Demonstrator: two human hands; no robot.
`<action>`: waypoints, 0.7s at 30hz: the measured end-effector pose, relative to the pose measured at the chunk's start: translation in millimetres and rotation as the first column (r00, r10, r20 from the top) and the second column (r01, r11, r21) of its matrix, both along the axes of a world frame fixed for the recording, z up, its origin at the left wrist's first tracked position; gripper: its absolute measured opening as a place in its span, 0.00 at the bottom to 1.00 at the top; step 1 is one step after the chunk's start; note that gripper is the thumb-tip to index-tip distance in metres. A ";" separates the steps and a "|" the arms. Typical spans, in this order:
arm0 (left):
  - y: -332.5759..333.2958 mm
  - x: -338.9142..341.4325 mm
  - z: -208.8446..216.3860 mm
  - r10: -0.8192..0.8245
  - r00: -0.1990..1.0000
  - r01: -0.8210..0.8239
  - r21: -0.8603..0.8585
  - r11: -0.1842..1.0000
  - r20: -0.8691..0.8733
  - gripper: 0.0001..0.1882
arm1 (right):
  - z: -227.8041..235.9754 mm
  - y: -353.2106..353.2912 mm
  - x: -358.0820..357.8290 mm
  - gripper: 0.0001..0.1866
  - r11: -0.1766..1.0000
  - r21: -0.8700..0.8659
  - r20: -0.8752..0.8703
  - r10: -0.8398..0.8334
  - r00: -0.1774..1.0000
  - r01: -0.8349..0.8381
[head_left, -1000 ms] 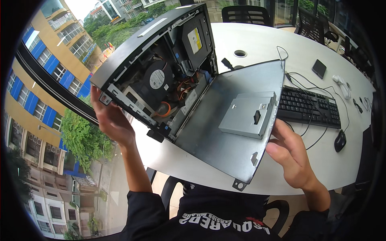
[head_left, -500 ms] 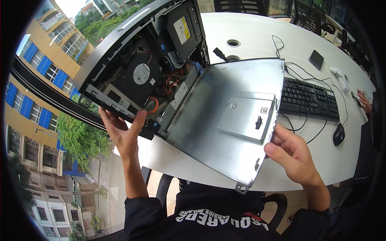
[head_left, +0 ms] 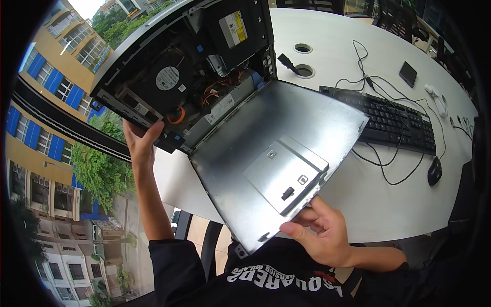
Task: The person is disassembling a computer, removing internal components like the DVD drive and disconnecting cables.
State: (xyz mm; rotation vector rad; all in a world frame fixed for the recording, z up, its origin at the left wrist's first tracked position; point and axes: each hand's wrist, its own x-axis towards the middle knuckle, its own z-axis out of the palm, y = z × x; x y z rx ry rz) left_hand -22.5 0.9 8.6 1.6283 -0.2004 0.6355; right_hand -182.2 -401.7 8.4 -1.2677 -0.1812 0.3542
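Note:
A black desktop computer case (head_left: 225, 108) stands tilted at the far left of the table, its inside showing a fan (head_left: 168, 78), orange wires and a drive with a yellow label (head_left: 233, 29). My left hand (head_left: 141, 140) grips the case's near lower corner, thumb over the edge, fingers behind it. From the case's lower edge the silver metal side panel (head_left: 245, 128) swings out toward me. Pinched along its outer edge by my right hand (head_left: 321, 231), it slopes down, thumb on the inner face and fingers beneath. A small black latch (head_left: 288, 193) sits on its raised section.
On the white round table (head_left: 332, 38) lie a black keyboard (head_left: 394, 117), a mouse (head_left: 434, 171), a phone (head_left: 407, 73) and tangled cables. A black plug (head_left: 287, 63) rests by two cable holes. A window with buildings is at left; chairs stand behind.
The side panel has swung down and toward me with my right hand, which moved left and nearer. The case has shifted slightly up and left, with my left hand still on its corner.

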 end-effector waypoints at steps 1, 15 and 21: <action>8.5 6.3 -1.7 -0.018 1.000 0.019 0.007 1.000 -0.009 0.41 | -1.9 9.5 -1.3 0.24 1.000 -0.003 0.026 -0.019 0.999 0.019; 72.5 77.0 -12.7 -0.168 0.981 0.161 -0.078 0.984 -0.096 0.47 | -4.9 106.2 -1.5 0.23 0.987 0.129 0.005 -0.101 0.995 0.100; 57.5 69.4 -8.4 -0.120 0.989 0.114 -0.076 0.991 -0.084 0.47 | -7.5 106.6 -2.6 0.18 0.946 0.278 -0.133 -0.133 0.982 0.165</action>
